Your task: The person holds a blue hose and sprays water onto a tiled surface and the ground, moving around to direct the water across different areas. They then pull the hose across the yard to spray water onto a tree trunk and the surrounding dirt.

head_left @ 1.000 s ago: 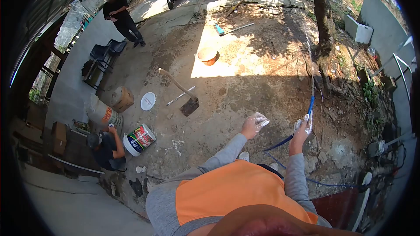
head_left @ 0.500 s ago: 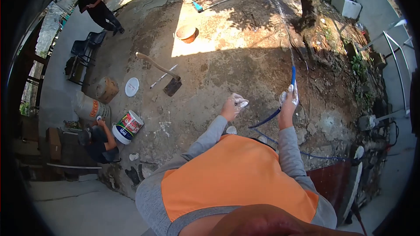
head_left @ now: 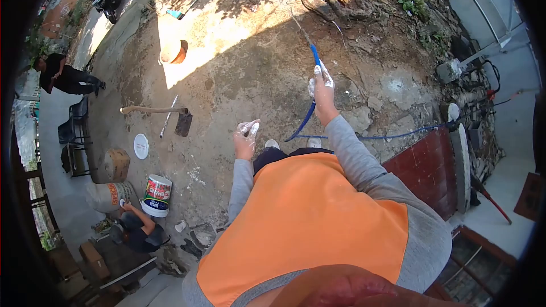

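My right hand (head_left: 323,94), smeared with white, is wrapped round a blue hose (head_left: 307,118) near its end. A thin spray of water (head_left: 299,26) leaves the hose toward the dirt by the tree roots. The rest of the hose loops down near my feet and runs off to the right along the ground. My left hand (head_left: 247,138), also coated in white, has its fingers curled together in front of my left shoe; whether anything small is inside is hidden.
A hoe (head_left: 182,124), an orange bucket (head_left: 174,52), a white lid (head_left: 141,146) and a paint bucket (head_left: 157,195) are on the left. One person (head_left: 140,229) crouches by a sack (head_left: 108,196); another person (head_left: 69,76) stands farther back. Tree roots (head_left: 352,12) lie ahead.
The view has turned to the right, so the scene has shifted left. The water stream looks shorter. My right hand still grips the hose, and my left hand stays curled.
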Motion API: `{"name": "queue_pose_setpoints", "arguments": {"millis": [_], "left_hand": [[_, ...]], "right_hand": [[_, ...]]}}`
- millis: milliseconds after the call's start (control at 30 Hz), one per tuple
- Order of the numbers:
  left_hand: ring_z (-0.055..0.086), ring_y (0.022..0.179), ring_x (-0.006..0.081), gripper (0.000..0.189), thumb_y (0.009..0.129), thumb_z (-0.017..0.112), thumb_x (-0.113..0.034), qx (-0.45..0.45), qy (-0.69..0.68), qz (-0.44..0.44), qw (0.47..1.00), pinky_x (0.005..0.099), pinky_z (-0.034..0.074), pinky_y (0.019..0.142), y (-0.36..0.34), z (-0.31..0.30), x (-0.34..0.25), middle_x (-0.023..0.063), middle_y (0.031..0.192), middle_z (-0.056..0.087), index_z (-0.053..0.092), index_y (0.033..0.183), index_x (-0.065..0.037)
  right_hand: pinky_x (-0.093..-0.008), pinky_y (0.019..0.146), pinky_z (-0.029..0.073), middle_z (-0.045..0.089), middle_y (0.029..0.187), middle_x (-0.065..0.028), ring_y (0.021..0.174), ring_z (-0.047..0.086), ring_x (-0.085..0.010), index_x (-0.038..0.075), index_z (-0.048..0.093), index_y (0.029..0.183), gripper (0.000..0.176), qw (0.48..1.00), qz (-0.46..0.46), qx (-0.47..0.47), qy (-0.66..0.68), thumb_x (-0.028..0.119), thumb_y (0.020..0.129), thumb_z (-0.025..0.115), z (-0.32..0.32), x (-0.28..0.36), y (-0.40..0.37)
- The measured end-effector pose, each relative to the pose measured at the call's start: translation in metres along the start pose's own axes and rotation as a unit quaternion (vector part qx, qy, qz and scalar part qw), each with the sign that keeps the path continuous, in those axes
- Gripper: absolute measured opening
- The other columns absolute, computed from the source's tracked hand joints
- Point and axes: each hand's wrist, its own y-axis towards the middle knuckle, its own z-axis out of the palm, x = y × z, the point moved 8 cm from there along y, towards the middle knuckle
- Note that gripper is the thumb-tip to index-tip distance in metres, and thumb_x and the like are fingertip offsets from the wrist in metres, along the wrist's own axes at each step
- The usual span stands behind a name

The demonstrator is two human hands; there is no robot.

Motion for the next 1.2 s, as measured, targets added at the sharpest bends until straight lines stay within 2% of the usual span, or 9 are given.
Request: {"name": "queue_pose_setpoints", "arguments": {"millis": [167, 300, 367, 567, 700, 867, 1000, 1067, 1200], "left_hand": [[0.051, 0.078, 0.0101, 0.016, 0.082, 0.060, -0.003, 0.004, 0.027, 0.015, 1.000, 0.0244, 0.042, 0.068, -0.002, 0.017, -0.006, 0.0015, 0.083, 0.056, 0.069, 0.095, -0.004], [0.051, 0.080, 0.0092, 0.019, 0.084, 0.055, 0.000, 0.154, 0.053, 0.026, 0.986, 0.0234, 0.041, 0.070, 0.026, 0.047, 0.003, 0.0009, 0.092, 0.058, 0.067, 0.099, -0.001], [0.052, 0.085, 0.0100, 0.022, 0.085, 0.053, -0.002, 0.180, 0.010, -0.125, 0.976, 0.0241, 0.041, 0.077, 0.052, 0.060, 0.020, 0.0029, 0.098, 0.058, 0.063, 0.105, -0.001], [0.053, 0.081, 0.0105, 0.029, 0.085, 0.053, -0.005, 0.432, -0.082, 0.085, 0.894, 0.0242, 0.042, 0.078, 0.028, 0.188, -0.094, 0.0000, 0.094, 0.059, 0.057, 0.113, -0.003], [0.054, 0.086, 0.0136, 0.020, 0.084, 0.060, -0.010, 0.724, 0.027, 0.106, 0.681, 0.0258, 0.040, 0.082, -0.021, 0.238, -0.056, 0.0055, 0.093, 0.061, 0.057, 0.100, 0.002], [0.037, 0.060, 0.0110, 0.023, 0.084, 0.063, -0.017, 0.799, 0.152, 0.176, 0.555, 0.0279, 0.035, 0.052, -0.042, 0.239, 0.025, 0.0021, 0.061, 0.048, 0.056, 0.077, 0.004], [0.040, 0.056, 0.0149, 0.027, 0.081, 0.065, -0.020, 0.857, 0.240, 0.244, 0.385, 0.0286, 0.036, 0.052, -0.071, 0.219, 0.062, 0.0076, 0.059, 0.050, 0.055, 0.076, 0.005], [0.050, 0.056, 0.0246, 0.033, 0.078, 0.066, -0.026, 0.842, 0.295, 0.366, 0.265, 0.0329, 0.041, 0.059, -0.091, 0.208, 0.071, 0.0157, 0.064, 0.057, 0.060, 0.082, 0.006], [0.056, 0.068, 0.0340, 0.041, 0.077, 0.065, -0.033, 0.836, 0.264, 0.438, 0.199, 0.0392, 0.042, 0.071, -0.123, 0.200, 0.085, 0.0206, 0.074, 0.062, 0.062, 0.095, 0.005]], "right_hand": [[-0.0195, 0.042, 0.028, 0.039, 0.062, 0.0079, 0.049, 0.034, -0.0017, 0.012, 0.049, 0.124, 0.033, 0.995, -0.016, -0.029, 0.091, 0.022, 0.092, 0.050, -0.025, 0.004, 0.006], [-0.0198, 0.042, 0.026, 0.037, 0.060, 0.0082, 0.048, 0.032, -0.0017, 0.014, 0.047, 0.125, 0.033, 0.971, -0.061, -0.158, 0.170, 0.022, 0.093, 0.049, -0.066, 0.014, 0.003], [-0.0207, 0.041, 0.026, 0.036, 0.060, 0.0079, 0.046, 0.032, -0.0024, 0.015, 0.048, 0.124, 0.033, 0.946, -0.084, -0.205, 0.235, 0.023, 0.092, 0.049, -0.079, 0.018, 0.002], [-0.0215, 0.039, 0.026, 0.035, 0.057, 0.0070, 0.044, 0.032, -0.0035, 0.016, 0.051, 0.119, 0.027, 0.868, -0.192, -0.320, 0.327, 0.024, 0.093, 0.049, -0.109, 0.027, -0.032], [-0.0221, 0.040, 0.028, 0.033, 0.056, 0.0061, 0.044, 0.033, -0.0044, 0.017, 0.051, 0.114, 0.023, 0.792, -0.260, -0.431, 0.345, 0.024, 0.093, 0.048, -0.132, 0.025, -0.097], [-0.0279, 0.043, 0.035, 0.041, 0.057, 0.0032, 0.044, 0.039, -0.0093, 0.015, 0.050, 0.102, 0.017, 0.679, -0.305, -0.551, 0.377, 0.029, 0.093, 0.047, -0.167, -0.033, -0.226], [-0.0299, 0.046, 0.040, 0.045, 0.061, 0.0007, 0.048, 0.043, -0.0120, 0.016, 0.053, 0.103, 0.020, 0.561, -0.247, -0.683, 0.398, 0.031, 0.093, 0.045, -0.163, -0.121, -0.337], [-0.0299, 0.047, 0.041, 0.045, 0.061, 0.0003, 0.048, 0.043, -0.0122, 0.019, 0.054, 0.105, 0.020, 0.501, -0.250, -0.714, 0.420, 0.032, 0.094, 0.043, -0.139, -0.157, -0.383], [-0.0292, 0.040, 0.035, 0.038, 0.054, 0.0014, 0.041, 0.035, -0.0112, 0.029, 0.052, 0.114, 0.024, 0.340, -0.296, -0.715, 0.534, 0.034, 0.095, 0.040, -0.101, -0.246, -0.445]]}}
